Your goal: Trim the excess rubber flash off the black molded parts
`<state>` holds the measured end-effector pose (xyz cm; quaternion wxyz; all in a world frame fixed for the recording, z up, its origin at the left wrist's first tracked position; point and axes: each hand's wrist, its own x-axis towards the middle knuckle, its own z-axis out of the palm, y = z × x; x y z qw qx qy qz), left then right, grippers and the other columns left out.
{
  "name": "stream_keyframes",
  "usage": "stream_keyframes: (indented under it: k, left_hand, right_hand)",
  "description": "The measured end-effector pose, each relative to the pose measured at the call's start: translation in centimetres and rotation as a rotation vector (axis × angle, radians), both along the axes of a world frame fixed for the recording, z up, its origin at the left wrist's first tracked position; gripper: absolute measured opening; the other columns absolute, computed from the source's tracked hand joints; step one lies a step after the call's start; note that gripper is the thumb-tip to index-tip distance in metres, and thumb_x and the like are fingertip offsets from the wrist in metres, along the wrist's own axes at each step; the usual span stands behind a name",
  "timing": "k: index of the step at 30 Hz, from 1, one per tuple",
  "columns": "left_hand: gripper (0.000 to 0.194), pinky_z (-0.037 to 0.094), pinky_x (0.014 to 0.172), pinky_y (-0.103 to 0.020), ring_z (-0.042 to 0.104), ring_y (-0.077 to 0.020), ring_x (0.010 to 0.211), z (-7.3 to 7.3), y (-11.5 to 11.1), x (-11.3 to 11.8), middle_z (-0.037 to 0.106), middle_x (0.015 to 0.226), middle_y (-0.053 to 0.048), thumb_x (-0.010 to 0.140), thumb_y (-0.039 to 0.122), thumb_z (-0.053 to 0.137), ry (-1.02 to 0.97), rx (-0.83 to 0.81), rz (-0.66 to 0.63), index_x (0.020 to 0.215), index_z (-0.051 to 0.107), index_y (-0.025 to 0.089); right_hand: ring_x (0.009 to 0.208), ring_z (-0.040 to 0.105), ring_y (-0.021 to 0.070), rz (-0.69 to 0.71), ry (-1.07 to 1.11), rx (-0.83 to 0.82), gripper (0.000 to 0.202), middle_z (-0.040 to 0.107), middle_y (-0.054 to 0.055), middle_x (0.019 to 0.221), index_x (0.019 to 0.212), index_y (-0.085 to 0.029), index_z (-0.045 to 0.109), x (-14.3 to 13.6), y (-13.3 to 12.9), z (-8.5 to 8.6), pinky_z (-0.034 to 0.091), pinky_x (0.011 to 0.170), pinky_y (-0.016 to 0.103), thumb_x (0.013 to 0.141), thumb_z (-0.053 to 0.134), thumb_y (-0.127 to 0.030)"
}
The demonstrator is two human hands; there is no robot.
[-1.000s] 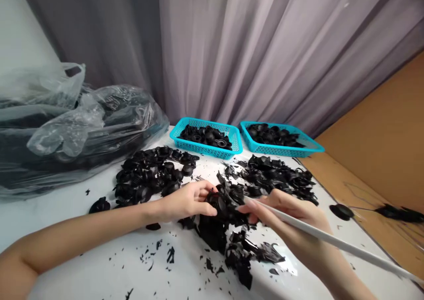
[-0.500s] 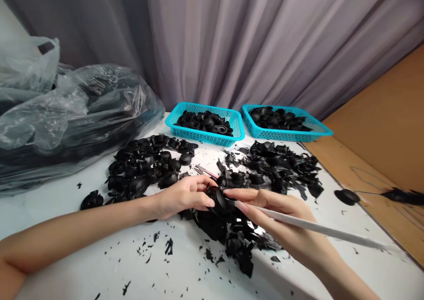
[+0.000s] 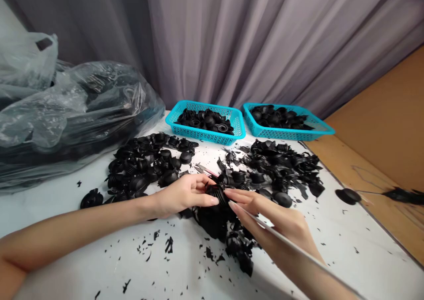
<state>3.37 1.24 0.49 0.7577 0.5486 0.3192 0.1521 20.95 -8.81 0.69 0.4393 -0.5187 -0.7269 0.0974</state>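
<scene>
My left hand (image 3: pixel 183 196) is closed round a black ribbed rubber part (image 3: pixel 218 195), thumb in front and fingers behind. Close against the part's right side, my right hand (image 3: pixel 278 218) pinches a long, thin, pale stick-like tool (image 3: pixel 300 248). The tool's far end runs back over the wrist toward the lower right; its working tip is hidden at the part. Beneath both hands lies a heap of torn black rubber scraps (image 3: pixel 240 251).
Ribbed black parts pile up at left (image 3: pixel 139 169) and right (image 3: pixel 274 167). Small pointed scissors (image 3: pixel 203 169) lie between them. Behind stand two blue baskets, left (image 3: pixel 205 136) and right (image 3: pixel 291 135), holding black parts. A clear plastic bag (image 3: pixel 82 114) bulges at left.
The tool has swung so its far end points more steeply down toward me, and my right hand has turned with it. The ribbed part has turned slightly in my left hand.
</scene>
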Motion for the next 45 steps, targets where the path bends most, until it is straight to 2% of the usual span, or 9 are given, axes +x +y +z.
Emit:
stream_keyframes:
  k: [6, 13, 17, 20, 25, 29, 34, 39, 45]
  left_hand:
    - [0.03, 0.042, 0.084, -0.032, 0.057, -0.0138, 0.083, 0.5, -0.4, 0.0, 0.06, 0.084, -0.001, 0.066, 0.018, 0.069, 0.018, 0.137, 0.01, 0.091, 0.054, 0.016]
    - [0.054, 0.046, 0.069, -0.027, 0.055, -0.0112, 0.078, 0.9, -0.2, -0.7, 0.054, 0.096, 0.0, 0.071, 0.015, 0.064, -0.093, 0.279, -0.06, 0.117, 0.039, 0.028]
    - [0.027, 0.045, 0.072, -0.026, 0.053, -0.0169, 0.096, 1.6, 0.4, -1.0, 0.056, 0.101, -0.002, 0.076, 0.013, 0.053, 0.048, 0.661, -0.223, 0.1, 0.058, 0.023]
    - [0.023, 0.044, 0.079, -0.03, 0.054, -0.0181, 0.095, 2.5, 0.4, -1.1, 0.059, 0.101, -0.002, 0.072, 0.013, 0.055, 0.189, 0.862, -0.234, 0.094, 0.056, 0.02]
    - [0.025, 0.043, 0.078, -0.033, 0.058, -0.0206, 0.088, 3.2, -0.1, -1.2, 0.061, 0.098, -0.003, 0.078, 0.033, 0.06, 0.36, 1.061, -0.269, 0.099, 0.053, 0.021]
    - [0.03, 0.044, 0.075, -0.03, 0.06, -0.0201, 0.085, 3.2, 0.0, -1.5, 0.063, 0.099, -0.004, 0.084, 0.03, 0.054, 0.38, 1.106, -0.309, 0.113, 0.053, 0.022]
    - [0.021, 0.04, 0.091, -0.037, 0.052, -0.0272, 0.108, 3.7, -0.1, -1.7, 0.058, 0.116, -0.011, 0.08, 0.027, 0.058, 0.421, 1.32, -0.345, 0.096, 0.064, 0.015]
    - [0.02, 0.042, 0.073, -0.032, 0.057, -0.0215, 0.082, 4.0, -0.4, -1.8, 0.062, 0.089, -0.006, 0.082, 0.031, 0.056, 0.488, 1.275, -0.382, 0.088, 0.066, 0.015]
    - [0.023, 0.038, 0.061, -0.025, 0.056, -0.0171, 0.073, 4.0, -0.8, -1.7, 0.06, 0.085, -0.003, 0.081, 0.037, 0.059, 0.463, 1.076, -0.376, 0.089, 0.063, 0.016]
  right_hand:
    - [0.087, 0.068, 0.0222, -0.045, -0.125, 0.42, 0.02, 0.072, 0.012, 0.083, 0.075, -0.017, 0.054, -1.6, 0.2, -1.9, 0.056, 0.07, 0.033, 0.078, 0.058, 0.002]
    - [0.086, 0.068, 0.0225, -0.099, -0.172, 0.455, 0.019, 0.072, 0.013, 0.088, 0.077, -0.016, 0.054, -0.7, 1.1, -2.2, 0.056, 0.067, 0.034, 0.078, 0.059, 0.003]
    - [0.089, 0.068, 0.0252, -0.087, -0.22, 0.465, 0.021, 0.072, 0.014, 0.088, 0.081, -0.017, 0.054, -0.7, 0.9, -1.9, 0.056, 0.067, 0.037, 0.078, 0.058, 0.004]
    - [0.092, 0.068, 0.0264, -0.064, -0.246, 0.454, 0.022, 0.073, 0.014, 0.09, 0.083, -0.017, 0.055, -1.0, 0.6, -1.7, 0.056, 0.067, 0.038, 0.078, 0.057, 0.005]
    - [0.102, 0.065, 0.0287, 0.048, -0.263, 0.458, 0.02, 0.072, 0.019, 0.096, 0.091, -0.013, 0.058, -1.6, 0.1, -1.6, 0.055, 0.071, 0.04, 0.08, 0.055, 0.004]
    - [0.101, 0.065, 0.0289, 0.075, -0.257, 0.476, 0.021, 0.072, 0.019, 0.096, 0.095, -0.012, 0.058, -1.8, 0.1, -1.7, 0.056, 0.069, 0.04, 0.081, 0.056, 0.004]
    - [0.1, 0.065, 0.0309, 0.113, -0.27, 0.439, 0.02, 0.071, 0.022, 0.098, 0.095, -0.008, 0.059, -1.8, 0.0, -1.9, 0.055, 0.069, 0.041, 0.08, 0.056, 0.005]
    - [0.104, 0.063, 0.0314, 0.135, -0.277, 0.409, 0.019, 0.07, 0.022, 0.1, 0.097, -0.008, 0.059, -2.0, 0.0, -2.1, 0.055, 0.069, 0.042, 0.082, 0.054, 0.003]
    - [0.095, 0.067, 0.0266, 0.029, -0.186, 0.485, 0.018, 0.073, 0.018, 0.091, 0.086, -0.011, 0.06, -2.5, 0.3, -2.2, 0.058, 0.066, 0.035, 0.078, 0.06, 0.005]
